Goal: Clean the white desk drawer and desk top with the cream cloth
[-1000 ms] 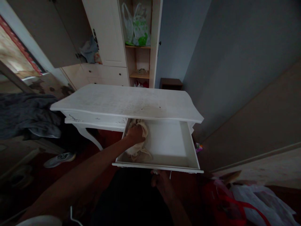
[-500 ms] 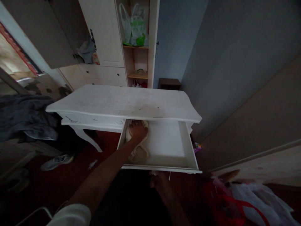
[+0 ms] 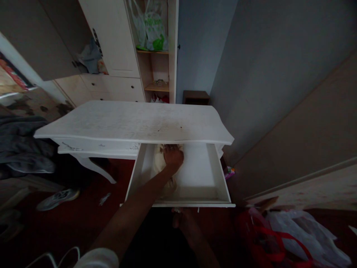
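Note:
My left hand (image 3: 173, 155) reaches into the pulled-out drawer (image 3: 203, 199) with its fingers closed on a beige cloth item (image 3: 159, 160). This soft item lies along the drawer's left part, and my hand and forearm hide much of it. Below the drawer's front edge, my right hand (image 3: 182, 219) is closed around a small white knob (image 3: 176, 210), mostly covered by the fingers and dim. The drawer belongs to a white table (image 3: 134, 119) with curved legs.
Behind the table stands a cabinet (image 3: 117, 56) with a plastic bag (image 3: 153, 29) on its shelf. Grey clothing (image 3: 25, 141) lies at left, above a shoe (image 3: 57, 199) on the floor. A red bag (image 3: 259, 234) and a white bag (image 3: 304, 234) sit at lower right.
My left hand has shifted right inside the drawer, and the beige cloth has moved right with it. My right hand stays at the drawer front. The whole view has swung slightly.

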The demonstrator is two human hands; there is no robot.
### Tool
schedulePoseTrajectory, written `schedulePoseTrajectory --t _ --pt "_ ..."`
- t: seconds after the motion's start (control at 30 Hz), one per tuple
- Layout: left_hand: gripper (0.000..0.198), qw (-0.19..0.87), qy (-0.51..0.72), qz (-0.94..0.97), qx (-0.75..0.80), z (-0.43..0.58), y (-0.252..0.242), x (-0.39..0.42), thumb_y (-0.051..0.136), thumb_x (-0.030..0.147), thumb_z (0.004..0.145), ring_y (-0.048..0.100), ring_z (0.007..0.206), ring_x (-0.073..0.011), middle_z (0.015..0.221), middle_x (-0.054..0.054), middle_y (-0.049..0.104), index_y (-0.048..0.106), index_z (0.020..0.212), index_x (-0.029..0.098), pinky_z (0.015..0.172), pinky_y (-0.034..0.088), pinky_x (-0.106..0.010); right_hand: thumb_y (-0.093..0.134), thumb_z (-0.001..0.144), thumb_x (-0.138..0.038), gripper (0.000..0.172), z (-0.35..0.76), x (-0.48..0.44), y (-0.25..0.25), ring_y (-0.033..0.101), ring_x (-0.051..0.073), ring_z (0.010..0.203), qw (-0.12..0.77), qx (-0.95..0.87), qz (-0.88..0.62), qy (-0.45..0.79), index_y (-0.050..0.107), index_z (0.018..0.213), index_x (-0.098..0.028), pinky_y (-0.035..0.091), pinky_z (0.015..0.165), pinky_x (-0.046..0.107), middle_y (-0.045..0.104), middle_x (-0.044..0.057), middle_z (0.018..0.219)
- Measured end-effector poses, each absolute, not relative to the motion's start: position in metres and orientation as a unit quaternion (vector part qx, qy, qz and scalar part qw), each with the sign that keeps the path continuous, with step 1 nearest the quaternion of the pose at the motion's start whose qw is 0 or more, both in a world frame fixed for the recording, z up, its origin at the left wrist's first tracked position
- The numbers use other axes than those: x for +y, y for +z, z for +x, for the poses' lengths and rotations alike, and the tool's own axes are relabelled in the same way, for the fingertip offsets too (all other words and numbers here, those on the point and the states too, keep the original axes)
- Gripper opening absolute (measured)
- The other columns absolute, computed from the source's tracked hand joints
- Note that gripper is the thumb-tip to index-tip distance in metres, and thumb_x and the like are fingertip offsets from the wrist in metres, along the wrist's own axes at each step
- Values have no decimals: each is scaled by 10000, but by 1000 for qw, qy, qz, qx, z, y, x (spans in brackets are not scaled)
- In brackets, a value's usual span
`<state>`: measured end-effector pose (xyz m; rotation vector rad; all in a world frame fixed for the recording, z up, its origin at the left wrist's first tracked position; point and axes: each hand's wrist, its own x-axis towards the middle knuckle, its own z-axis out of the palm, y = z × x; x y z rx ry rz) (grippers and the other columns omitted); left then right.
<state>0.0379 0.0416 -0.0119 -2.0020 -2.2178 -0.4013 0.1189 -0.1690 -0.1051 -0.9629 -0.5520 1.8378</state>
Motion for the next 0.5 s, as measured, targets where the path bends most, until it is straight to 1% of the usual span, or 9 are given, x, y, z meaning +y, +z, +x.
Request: schedulePoseTrajectory --t 0.13,0.23,0.33,0.43,0.5 --pt "575 33 -109 -712 -693 66 -12 40 438 331 897 433 1286 -383 1360 -251 539 477 1382 25 1045 329 -495 738 729 -551 412 120 -170 -102 501 93 486 476 -213 -396 756 709 819 -150 397 514 253 680 40 777" --pt "563 11 -109 -786 -609 91 -13 43 459 321 890 430 1286 -343 1436 -209 494 478 1386 55 1043 342 -470 713 758 -537 392 121 -170 -92 520 105 516 478 -224 -393 753 705 833 -153 420 546 265 679 47 797" --pt "563 13 -122 -858 -499 117 -13 49 496 301 857 413 1299 -302 1495 -163 450 494 1372 74 1051 340 -453 686 773 -569 416 122 -169 -84 521 109 524 469 -246 -400 748 703 859 -163 426 549 269 664 43 793" --pt "589 12 -133 -875 -465 134 -13 57 516 292 830 424 1279 -307 1452 -175 493 497 1363 44 1039 346 -457 673 773 -596 434 121 -168 -83 506 106 516 463 -252 -403 748 696 849 -169 413 521 261 648 37 773" --pt "585 6 -131 -877 -463 135 -12 63 521 293 821 443 1256 -309 1428 -175 516 510 1350 44 1026 354 -456 664 786 -587 423 120 -169 -87 495 108 513 466 -251 -401 748 693 831 -167 416 524 258 618 25 698"
